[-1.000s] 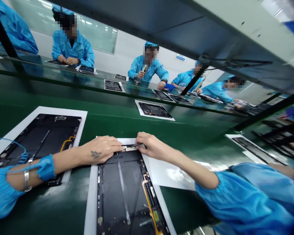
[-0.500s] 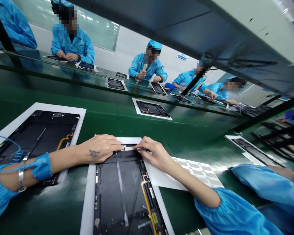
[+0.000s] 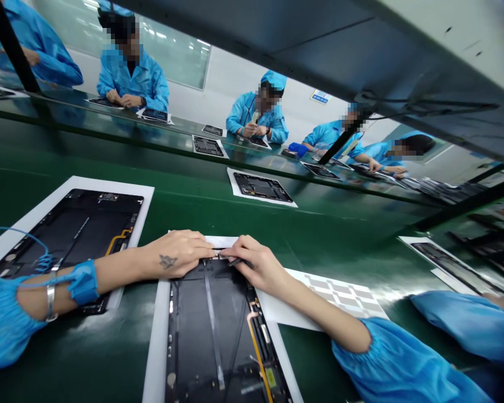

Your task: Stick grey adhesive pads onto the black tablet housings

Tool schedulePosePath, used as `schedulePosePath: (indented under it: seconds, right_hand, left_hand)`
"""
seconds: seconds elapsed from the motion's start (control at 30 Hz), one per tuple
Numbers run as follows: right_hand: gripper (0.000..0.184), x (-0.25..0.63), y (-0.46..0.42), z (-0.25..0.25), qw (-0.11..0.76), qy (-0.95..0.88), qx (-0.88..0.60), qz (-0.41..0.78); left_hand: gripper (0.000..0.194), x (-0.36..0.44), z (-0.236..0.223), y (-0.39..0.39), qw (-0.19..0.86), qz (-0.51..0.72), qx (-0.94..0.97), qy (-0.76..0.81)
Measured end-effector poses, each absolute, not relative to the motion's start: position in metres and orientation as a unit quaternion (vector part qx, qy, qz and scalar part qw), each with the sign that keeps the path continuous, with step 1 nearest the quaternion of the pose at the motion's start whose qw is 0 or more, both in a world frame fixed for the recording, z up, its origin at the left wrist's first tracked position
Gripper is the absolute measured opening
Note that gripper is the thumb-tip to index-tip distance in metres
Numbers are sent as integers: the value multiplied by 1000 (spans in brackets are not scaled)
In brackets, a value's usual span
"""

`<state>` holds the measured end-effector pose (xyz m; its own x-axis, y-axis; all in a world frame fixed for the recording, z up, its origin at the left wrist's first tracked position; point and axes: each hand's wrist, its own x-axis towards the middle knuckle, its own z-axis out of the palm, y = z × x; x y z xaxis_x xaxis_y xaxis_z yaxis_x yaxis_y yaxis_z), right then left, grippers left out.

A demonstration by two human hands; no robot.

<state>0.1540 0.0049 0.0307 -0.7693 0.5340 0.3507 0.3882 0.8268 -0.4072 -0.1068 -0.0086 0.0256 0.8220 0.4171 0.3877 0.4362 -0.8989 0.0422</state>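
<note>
In front of me an opened black tablet housing (image 3: 193, 319) lies on a white sheet (image 3: 153, 336), with an orange flex cable (image 3: 258, 347) along its right side. My left hand (image 3: 178, 254) rests on the housing's far left corner. Its fingers are bent and pressed together at the far edge; anything pinched there is too small to make out. From the right, my right hand (image 3: 260, 263) grips a dark, slender, tweezers-like tool (image 3: 236, 261). The tool points left, and its tip is close to my left fingertips, by a small light strip at that edge.
To the left lies a second tablet housing (image 3: 96, 215) on white paper, partly under my left forearm. A sheet of grey labels (image 3: 340, 294) is at the right. Another housing (image 3: 262, 187) lies farther back. An overhead shelf (image 3: 298, 39) slants across; co-workers in blue sit opposite.
The tool in my right hand has shifted slightly left, nearer my left fingertips, and less of the light strip shows. My view has turned a little. Opposite, a co-worker's hands have come together.
</note>
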Motion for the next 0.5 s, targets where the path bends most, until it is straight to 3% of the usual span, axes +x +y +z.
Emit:
schedulePosePath:
  seconds: [0.23, 0.5]
  right_hand:
    - [39, 157, 12, 32, 208, -931, -262, 146]
    - [21, 194, 27, 29, 377, -828, -394, 130]
  left_hand:
    - [35, -111, 17, -1, -61, -225, -937, -260]
    - [32, -112, 18, -7, 1, -129, -885, -447]
